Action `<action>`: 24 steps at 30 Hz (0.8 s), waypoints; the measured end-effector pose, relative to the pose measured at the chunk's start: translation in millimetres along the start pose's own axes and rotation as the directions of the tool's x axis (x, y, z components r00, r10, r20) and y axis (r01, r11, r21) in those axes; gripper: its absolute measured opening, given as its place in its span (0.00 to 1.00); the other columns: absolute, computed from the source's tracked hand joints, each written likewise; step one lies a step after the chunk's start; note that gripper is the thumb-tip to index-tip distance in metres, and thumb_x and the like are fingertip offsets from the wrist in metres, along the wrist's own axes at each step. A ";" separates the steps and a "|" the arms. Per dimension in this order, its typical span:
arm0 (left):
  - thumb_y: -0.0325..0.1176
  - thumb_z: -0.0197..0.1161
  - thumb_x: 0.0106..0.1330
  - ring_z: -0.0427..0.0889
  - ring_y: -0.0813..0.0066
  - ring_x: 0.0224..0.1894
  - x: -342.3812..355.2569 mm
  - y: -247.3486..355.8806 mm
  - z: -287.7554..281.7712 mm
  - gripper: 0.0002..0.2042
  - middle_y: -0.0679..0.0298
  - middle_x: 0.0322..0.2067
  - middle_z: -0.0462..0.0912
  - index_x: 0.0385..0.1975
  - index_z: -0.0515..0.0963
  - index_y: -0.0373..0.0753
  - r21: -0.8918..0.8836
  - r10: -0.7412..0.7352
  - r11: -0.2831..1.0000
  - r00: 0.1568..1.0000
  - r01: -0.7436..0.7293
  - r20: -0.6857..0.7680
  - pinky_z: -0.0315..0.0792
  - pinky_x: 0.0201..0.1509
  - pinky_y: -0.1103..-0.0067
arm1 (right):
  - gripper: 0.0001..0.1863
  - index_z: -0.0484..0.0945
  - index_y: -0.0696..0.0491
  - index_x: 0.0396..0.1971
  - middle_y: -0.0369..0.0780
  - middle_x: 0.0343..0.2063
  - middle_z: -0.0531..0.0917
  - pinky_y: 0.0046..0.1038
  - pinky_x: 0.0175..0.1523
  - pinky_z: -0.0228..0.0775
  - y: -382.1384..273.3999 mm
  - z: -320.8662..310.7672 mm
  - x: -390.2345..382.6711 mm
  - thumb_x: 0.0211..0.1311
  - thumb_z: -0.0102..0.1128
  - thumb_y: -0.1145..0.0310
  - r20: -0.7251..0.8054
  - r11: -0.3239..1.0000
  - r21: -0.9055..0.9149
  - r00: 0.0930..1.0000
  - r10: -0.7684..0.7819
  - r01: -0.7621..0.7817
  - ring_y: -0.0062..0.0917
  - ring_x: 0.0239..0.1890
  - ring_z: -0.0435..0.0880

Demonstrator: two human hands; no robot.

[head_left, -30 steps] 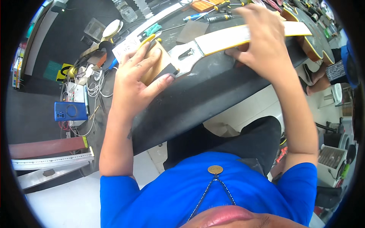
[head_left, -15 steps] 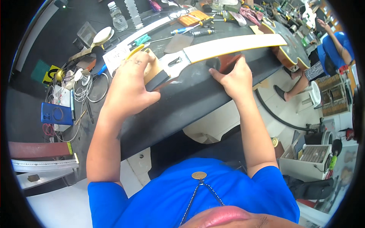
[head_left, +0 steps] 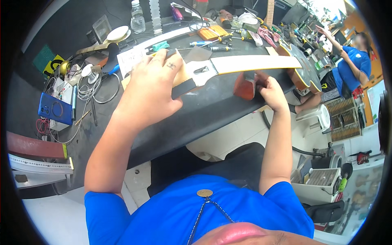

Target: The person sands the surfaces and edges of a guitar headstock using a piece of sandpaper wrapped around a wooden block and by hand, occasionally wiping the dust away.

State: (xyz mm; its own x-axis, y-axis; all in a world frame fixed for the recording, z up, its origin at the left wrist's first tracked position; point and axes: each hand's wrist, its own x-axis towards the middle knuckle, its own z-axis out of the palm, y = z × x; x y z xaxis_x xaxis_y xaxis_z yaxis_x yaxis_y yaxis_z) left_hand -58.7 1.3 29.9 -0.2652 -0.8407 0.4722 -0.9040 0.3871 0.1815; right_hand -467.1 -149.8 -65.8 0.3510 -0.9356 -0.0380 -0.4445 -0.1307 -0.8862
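A guitar lies across the bench, its neck covered on top by a pale strip and its body at the far right. My left hand grips the headstock, thumb at the near edge and fingers over the top. Under the neck stands a reddish-brown block with a dark upper part. My right hand has its fingers curled on the right side of that block; the fingertips are partly hidden beneath the neck.
Beyond the neck lie screwdrivers, an orange block and a water bottle. Coiled cable and a blue phone sit at left. A person in blue is at the far right, near a white stool.
The reddish-brown block under the neck has turned and shows more of its face. My right hand has shifted right with its fingers curled in. The whole view has swung slightly.
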 end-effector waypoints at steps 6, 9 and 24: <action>0.29 0.79 0.48 0.78 0.34 0.68 -6.8 0.9 3.8 0.36 0.37 0.69 0.77 0.62 0.77 0.36 0.045 -0.014 0.999 1.000 0.014 0.006 0.74 0.73 0.53 | 0.57 0.63 0.57 0.82 0.51 0.64 0.84 0.35 0.77 0.67 -33.2 46.9 -22.2 0.50 0.83 0.70 -0.147 0.990 -0.103 0.982 -0.115 0.100 0.39 0.69 0.82; 0.33 0.82 0.52 0.76 0.36 0.69 -6.8 1.2 4.4 0.40 0.40 0.68 0.76 0.69 0.75 0.36 0.048 0.011 0.999 1.000 -0.012 0.020 0.71 0.72 0.49 | 0.57 0.69 0.64 0.76 0.50 0.64 0.85 0.37 0.74 0.72 -37.7 44.2 -10.0 0.43 0.91 0.71 -0.144 0.986 -0.151 0.985 -0.099 0.077 0.37 0.67 0.83; 0.28 0.78 0.49 0.77 0.33 0.68 -15.2 -6.0 20.7 0.34 0.40 0.64 0.80 0.60 0.75 0.37 -0.026 -0.089 0.995 0.992 0.092 0.084 0.72 0.74 0.51 | 0.20 0.89 0.60 0.46 0.48 0.37 0.92 0.36 0.49 0.82 -99.3 41.3 -48.7 0.60 0.83 0.64 -0.150 0.787 -0.617 0.978 -0.142 0.020 0.35 0.39 0.91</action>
State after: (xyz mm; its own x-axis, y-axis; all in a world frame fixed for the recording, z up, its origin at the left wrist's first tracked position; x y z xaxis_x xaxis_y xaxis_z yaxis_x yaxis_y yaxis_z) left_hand -56.2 3.9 3.7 -0.2103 -0.9007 0.3802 -0.9156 0.3178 0.2462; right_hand -406.0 -77.7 5.0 0.2831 -0.9460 0.1582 -0.8512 -0.3238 -0.4130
